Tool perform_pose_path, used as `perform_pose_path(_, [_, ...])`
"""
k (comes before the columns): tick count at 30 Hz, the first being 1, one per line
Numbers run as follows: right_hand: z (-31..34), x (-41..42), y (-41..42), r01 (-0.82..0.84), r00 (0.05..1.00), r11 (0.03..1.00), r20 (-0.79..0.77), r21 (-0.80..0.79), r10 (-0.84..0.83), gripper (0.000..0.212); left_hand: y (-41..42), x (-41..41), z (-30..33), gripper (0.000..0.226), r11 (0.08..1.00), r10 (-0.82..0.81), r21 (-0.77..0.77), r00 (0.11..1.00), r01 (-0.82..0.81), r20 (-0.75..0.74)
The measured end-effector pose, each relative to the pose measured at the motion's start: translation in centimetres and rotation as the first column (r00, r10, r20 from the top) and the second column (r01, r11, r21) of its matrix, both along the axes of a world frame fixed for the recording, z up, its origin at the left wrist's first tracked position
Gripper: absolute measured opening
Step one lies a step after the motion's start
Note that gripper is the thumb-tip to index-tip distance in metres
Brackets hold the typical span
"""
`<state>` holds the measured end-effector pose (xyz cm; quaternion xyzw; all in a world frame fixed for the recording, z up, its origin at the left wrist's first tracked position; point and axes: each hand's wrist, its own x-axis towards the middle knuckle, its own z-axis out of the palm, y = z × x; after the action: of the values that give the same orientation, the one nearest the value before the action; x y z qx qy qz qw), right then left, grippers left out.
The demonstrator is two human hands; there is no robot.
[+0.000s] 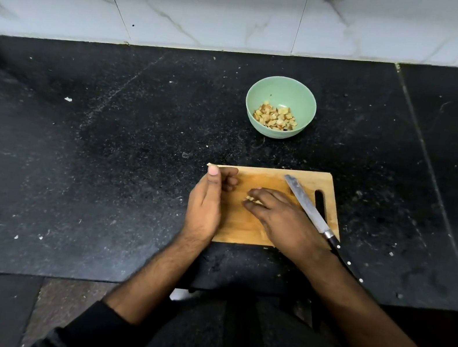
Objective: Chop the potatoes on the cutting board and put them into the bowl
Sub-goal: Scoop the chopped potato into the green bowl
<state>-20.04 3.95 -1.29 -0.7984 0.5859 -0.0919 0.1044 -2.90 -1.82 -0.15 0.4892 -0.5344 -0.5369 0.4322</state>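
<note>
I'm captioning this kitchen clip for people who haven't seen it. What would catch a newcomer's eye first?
Probably the two hands on the wooden cutting board near the counter's front edge: the left hand cupped at the board's left side, the right hand gathering small potato pieces. The knife lies set down along the board's right side. Behind it stands a green bowl already holding chopped potato.

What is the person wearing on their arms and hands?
Nothing on the hands: the left hand and right hand are bare, with no gloves, and no rings or watch that I can see. A dark sleeve on the left arm is pushed up past the forearm. The right forearm is bare too.
</note>
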Motion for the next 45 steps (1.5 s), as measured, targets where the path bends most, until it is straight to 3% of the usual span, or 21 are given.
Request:
perform_pose_path(4, [0.9, -1.3, 0.8, 0.107, 0.993, 0.994, -0.056, 0.007, -0.107, 0.052, 0.2, -0.6, -0.6, 0.046, 0.992, -0.091, -0.068, 0.980, 0.104, 0.178])
perform_pose_path(8, [2.5, -0.2, 1.1, 0.156, 0.985, 0.984, -0.088, 0.081, -0.149, 0.054, 0.2, -0.8, -1.0, 0.018, 0.950, -0.229, -0.106, 0.886, 0.293, 0.403])
perform_pose_path(13, [2.8, -0.2, -1.2, 0.225, 0.971, 0.969, -0.099, 0.104, -0.216, 0.029, 0.0, -0.8, -0.4, 0.020, 0.910, -0.263, -0.143, 0.808, 0.389, 0.527])
perform_pose_path(15, [3.3, -0.1, -2.1, 0.259, 0.961, 0.956, -0.129, 0.134, -0.243, 0.028, -0.3, -0.8, -0.1, 0.024, 0.905, -0.273, -0.119, 0.770, 0.409, 0.577])
perform_pose_path(18, [3.1, 0.0, -2.4, 0.332, 0.943, 0.927, -0.039, 0.172, -0.331, 0.027, -0.5, -1.0, 0.4, 0.029, 0.878, -0.296, -0.110, 0.707, 0.467, 0.642])
perform_pose_path(23, [4.6, -0.8, -2.2, 0.466, 0.786, 0.838, 0.301, 0.286, -0.540, 0.019, -0.8, -1.2, 1.4, 0.028, 0.883, -0.254, -0.191, 0.779, 0.428, 0.574])
perform_pose_path(27, [6.7, -1.6, -3.1, 0.458, 0.718, 0.832, 0.421, 0.314, -0.554, 0.020, -1.5, -1.4, 2.0, 0.027, 0.895, -0.210, -0.230, 0.816, 0.382, 0.539])
perform_pose_path(38, [10.9, -4.8, -9.9, 0.524, 0.682, 0.834, 0.502, 0.172, -0.532, 0.020, -6.5, -2.7, 6.0, 0.027, 0.880, -0.123, -0.348, 0.862, 0.324, 0.492])
perform_pose_path(45, [10.7, -6.0, -15.8, 0.552, 0.733, 0.822, 0.388, 0.142, -0.559, 0.021, -9.6, -3.8, 7.3, 0.025, 0.867, -0.090, -0.396, 0.875, 0.304, 0.475])
